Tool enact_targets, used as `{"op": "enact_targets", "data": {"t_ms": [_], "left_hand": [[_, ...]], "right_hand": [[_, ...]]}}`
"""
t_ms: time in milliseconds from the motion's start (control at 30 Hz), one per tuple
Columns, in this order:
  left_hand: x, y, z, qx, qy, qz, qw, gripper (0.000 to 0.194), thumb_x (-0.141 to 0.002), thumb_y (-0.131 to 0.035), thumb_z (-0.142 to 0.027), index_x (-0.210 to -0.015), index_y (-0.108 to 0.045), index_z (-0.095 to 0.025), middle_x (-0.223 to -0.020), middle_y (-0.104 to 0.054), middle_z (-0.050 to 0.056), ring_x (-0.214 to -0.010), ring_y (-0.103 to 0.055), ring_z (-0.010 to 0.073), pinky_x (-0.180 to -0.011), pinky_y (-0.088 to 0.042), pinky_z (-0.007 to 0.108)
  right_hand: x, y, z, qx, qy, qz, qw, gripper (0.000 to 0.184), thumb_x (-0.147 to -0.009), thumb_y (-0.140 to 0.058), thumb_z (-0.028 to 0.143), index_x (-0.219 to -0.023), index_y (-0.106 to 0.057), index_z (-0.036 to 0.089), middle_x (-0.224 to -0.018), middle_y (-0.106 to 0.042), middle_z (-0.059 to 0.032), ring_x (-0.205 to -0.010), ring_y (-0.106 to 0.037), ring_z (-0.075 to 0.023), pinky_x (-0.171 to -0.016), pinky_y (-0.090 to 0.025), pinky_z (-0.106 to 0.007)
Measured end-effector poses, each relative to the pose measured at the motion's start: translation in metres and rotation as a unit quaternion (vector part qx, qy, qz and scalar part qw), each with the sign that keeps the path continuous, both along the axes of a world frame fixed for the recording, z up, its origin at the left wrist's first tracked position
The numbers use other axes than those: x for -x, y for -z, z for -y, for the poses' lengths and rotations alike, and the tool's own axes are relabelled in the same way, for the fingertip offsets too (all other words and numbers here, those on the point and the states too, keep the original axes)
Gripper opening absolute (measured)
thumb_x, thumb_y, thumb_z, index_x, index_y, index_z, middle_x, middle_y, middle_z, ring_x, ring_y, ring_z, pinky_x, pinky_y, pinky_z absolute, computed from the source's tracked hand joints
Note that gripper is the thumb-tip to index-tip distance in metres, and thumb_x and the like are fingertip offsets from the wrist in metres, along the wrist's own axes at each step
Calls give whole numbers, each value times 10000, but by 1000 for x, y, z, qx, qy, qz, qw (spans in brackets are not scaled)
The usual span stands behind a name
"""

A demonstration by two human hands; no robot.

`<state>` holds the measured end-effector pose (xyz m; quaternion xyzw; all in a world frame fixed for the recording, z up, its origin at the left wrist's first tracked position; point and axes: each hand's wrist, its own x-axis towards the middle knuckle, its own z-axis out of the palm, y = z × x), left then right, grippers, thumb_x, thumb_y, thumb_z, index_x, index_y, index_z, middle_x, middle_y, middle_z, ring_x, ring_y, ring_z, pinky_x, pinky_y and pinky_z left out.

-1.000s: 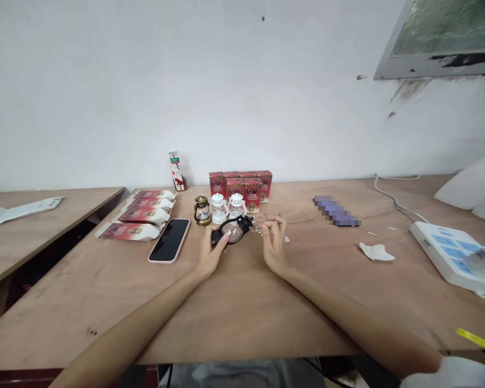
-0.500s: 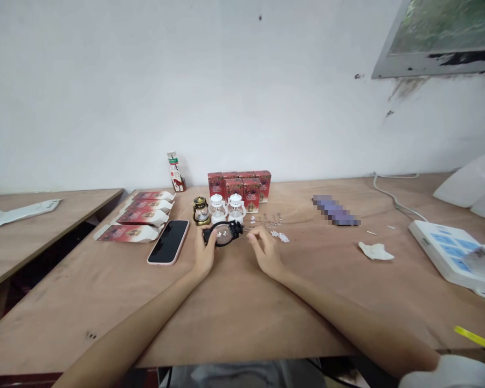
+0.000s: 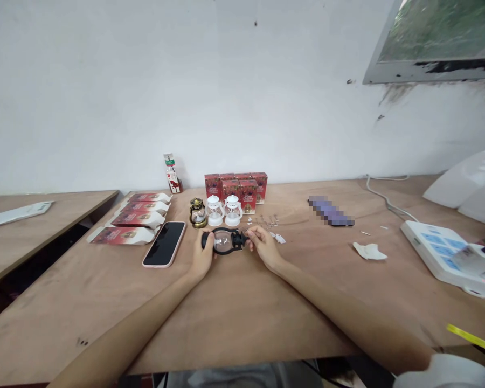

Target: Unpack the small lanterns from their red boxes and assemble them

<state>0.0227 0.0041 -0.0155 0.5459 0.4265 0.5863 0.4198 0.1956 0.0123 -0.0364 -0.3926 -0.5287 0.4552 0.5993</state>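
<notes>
Between hands (image 3: 203, 256), black lantern (image 3: 223, 242), axis left-right

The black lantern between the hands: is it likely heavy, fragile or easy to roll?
The black lantern may roll slightly, since its clear middle looks rounded, though its handle would probably check that. The clear part might crack if glass, which I cannot tell. It is likely light, looking small beside the left hand.

White lanterns (image 3: 233, 211) block passage beyond the black lantern (image 3: 223, 242); near tabletop (image 3: 234, 312) is free.
</notes>
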Motion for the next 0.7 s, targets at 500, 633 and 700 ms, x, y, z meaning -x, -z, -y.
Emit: {"op": "enact_targets", "data": {"t_ms": [500, 633, 700], "left_hand": [[-4, -1, 5, 20, 38, 19, 999, 385, -693, -629, -524, -800, -490, -181, -568, -505, -61, -372, -449, 78, -304, -365, 185], [-1, 0, -1, 30, -4, 28, 999, 330, -700, -631, -467, -769, -475, -185, -546, -488, -73, -346, -424, 68, -296, -347, 174], [1, 0, -3, 36, -28, 34, 998, 305, -688, -643, -428, -757, -474, -185, -571, -492, -69, -365, -438, 67, -297, -345, 166]], "right_hand": [[0, 0, -4, 44, -107, -20, 993, 411, -583, -713, 546, -676, -562, 175, -494, -466, 56, -383, -360, -51, -379, -261, -193], [2, 0, -2, 14, -47, -25, 998, 419, -626, -666, 580, -697, -544, 185, -511, -477, 62, -392, -364, -48, -399, -268, -190], [5, 0, 0, -3, -20, -20, 1000, 413, -647, -649, 581, -714, -550, 185, -528, -500, 55, -395, -378, -50, -405, -277, -193]]}}
